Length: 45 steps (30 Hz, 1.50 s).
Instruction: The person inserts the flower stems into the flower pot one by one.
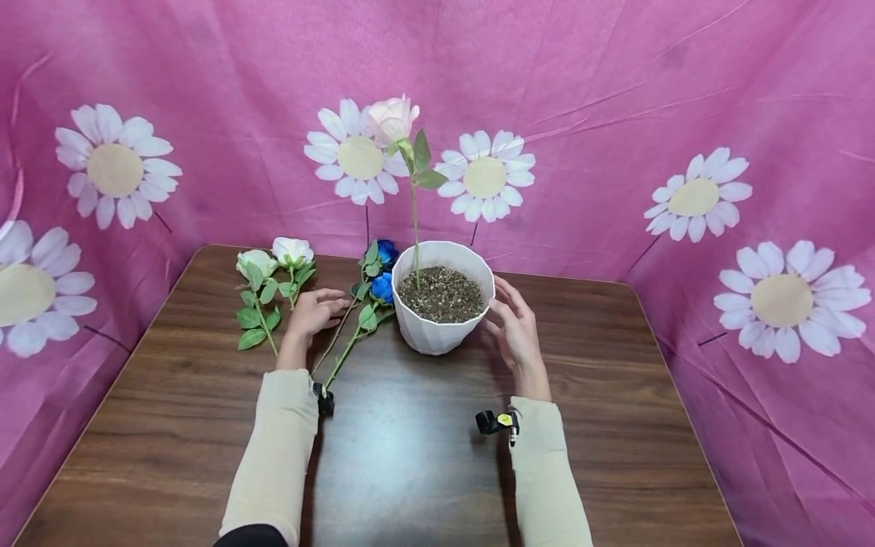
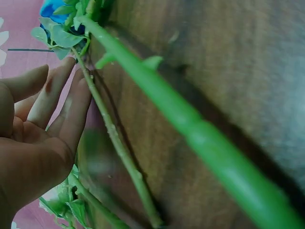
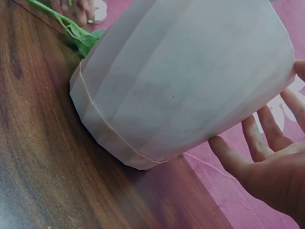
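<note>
A white faceted flower pot point(image 1: 437, 338) with dark soil point(image 1: 447, 296) stands on the table, and a pale pink rose point(image 1: 392, 119) rises upright from the soil. My right hand point(image 1: 516, 327) is at the pot's right side, its fingers spread and fingertips against the wall, as the right wrist view shows. My left hand point(image 1: 316, 313) is beside the stems of two blue roses point(image 1: 383, 289) lying left of the pot. Its fingers are loosely bent, close to the thinner stem point(image 2: 116, 138); whether they touch it I cannot tell. Two white roses point(image 1: 292, 251) lie left of that hand.
The brown wooden table point(image 1: 410, 456) has its far edge just behind the pot. A pink cloth point(image 1: 581, 76) printed with large daisies hangs round the back and sides. A small black wrist camera point(image 1: 487, 422) sits at the right cuff.
</note>
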Available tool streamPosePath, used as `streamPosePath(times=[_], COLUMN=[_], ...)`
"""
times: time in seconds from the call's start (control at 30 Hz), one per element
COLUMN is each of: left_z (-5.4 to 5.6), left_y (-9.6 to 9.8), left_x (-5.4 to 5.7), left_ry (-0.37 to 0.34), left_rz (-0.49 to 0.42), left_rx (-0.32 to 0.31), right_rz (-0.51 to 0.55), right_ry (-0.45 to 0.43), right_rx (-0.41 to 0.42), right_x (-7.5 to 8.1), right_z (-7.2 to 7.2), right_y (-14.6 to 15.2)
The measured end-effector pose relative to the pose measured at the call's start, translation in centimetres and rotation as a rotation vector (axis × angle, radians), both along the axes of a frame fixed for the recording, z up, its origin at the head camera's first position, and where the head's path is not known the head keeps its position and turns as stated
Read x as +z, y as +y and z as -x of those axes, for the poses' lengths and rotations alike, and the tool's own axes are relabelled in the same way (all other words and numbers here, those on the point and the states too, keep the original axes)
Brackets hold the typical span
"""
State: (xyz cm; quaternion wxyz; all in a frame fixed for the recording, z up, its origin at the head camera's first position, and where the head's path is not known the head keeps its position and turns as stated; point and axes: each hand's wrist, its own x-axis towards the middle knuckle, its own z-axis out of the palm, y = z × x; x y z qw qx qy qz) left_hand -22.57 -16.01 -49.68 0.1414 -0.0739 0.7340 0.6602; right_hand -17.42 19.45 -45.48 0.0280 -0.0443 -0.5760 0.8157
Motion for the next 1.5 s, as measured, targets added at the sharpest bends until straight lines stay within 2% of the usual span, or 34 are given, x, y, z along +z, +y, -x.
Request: streamPosePath(times=[0.47, 0.7, 0.87, 1.13, 1.3, 1.5], left_z=[0.1, -0.1, -0.1, -0.2, -0.2, 0.1], left_y=[0.0, 0.2, 0.6, 0.8, 0.8, 0.9], left_x=[-0.9, -0.6, -0.5, -0.9, -0.9, -1.4], left_ry=[-0.031, -0.042, -0.008, 0.050, 0.082, 0.063], left_rz=[0.051, 0.077, 0.127, 0.276, 0.285, 0.298], left_rx=[-0.003, -0.014, -0.038, -0.043, -0.052, -0.051], right_rz=[0.008, 0.014, 0.017, 0.028, 0.029, 0.021], right_ry=[-0.006, 0.002, 0.010, 0.017, 0.021, 0.017], right_rx=[-0.005, -0.005, -0.009, -0.017, -0.013, -0.008], right_x=[-0.2, -0.2, -0.2, -0.3, -0.3, -0.3], right_z=[0.1, 0.1, 0.0, 0.0, 0.0, 0.0], right_y=[0.0, 0.0, -0.1, -0.2, -0.2, 0.0])
